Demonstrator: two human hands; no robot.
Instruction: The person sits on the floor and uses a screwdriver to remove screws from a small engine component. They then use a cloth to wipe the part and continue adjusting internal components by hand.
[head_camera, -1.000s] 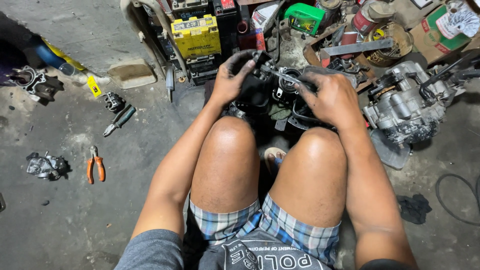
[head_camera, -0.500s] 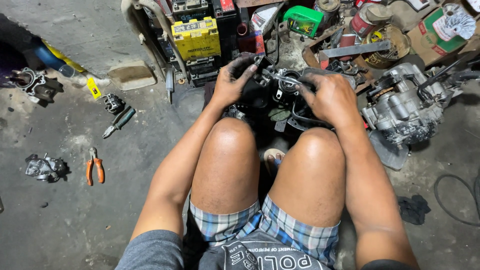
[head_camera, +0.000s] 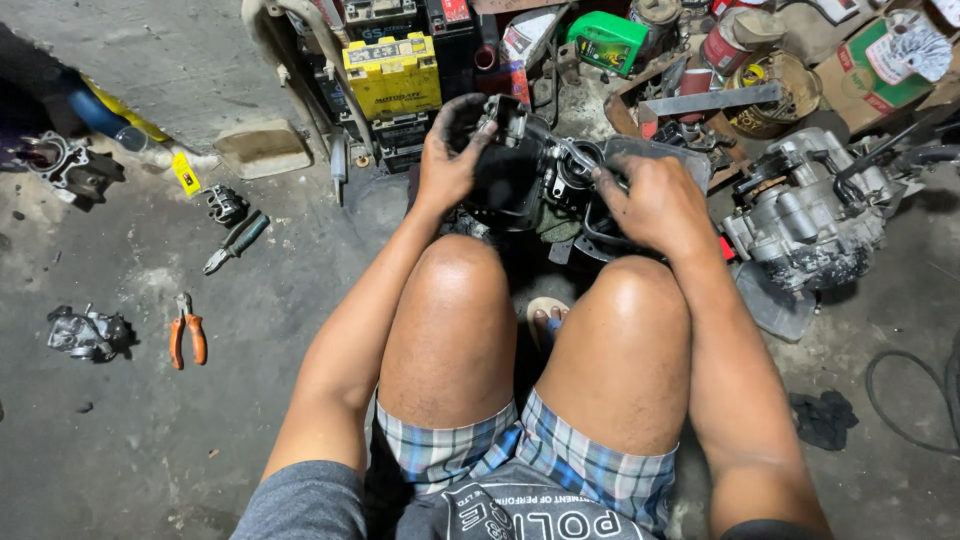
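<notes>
I sit low with both bare knees up. A black, greasy engine part (head_camera: 530, 170) is lifted in front of my knees. My left hand (head_camera: 452, 152), blackened with grease, grips its left side with the fingers curled over the top. On the part's right side my right hand (head_camera: 655, 203) closes around the black hoses and fittings there. The underside of the part is hidden behind my knees.
A silver engine block (head_camera: 810, 215) lies on the concrete floor to the right. A yellow battery (head_camera: 392, 75), a green can (head_camera: 605, 40) and tins stand at the back. Orange-handled pliers (head_camera: 186, 333), another pair of pliers (head_camera: 235, 240) and small metal parts (head_camera: 88, 332) lie left.
Both hands have raised and turned the black engine part; my left hand has shifted up over its top. The view has tilted slightly.
</notes>
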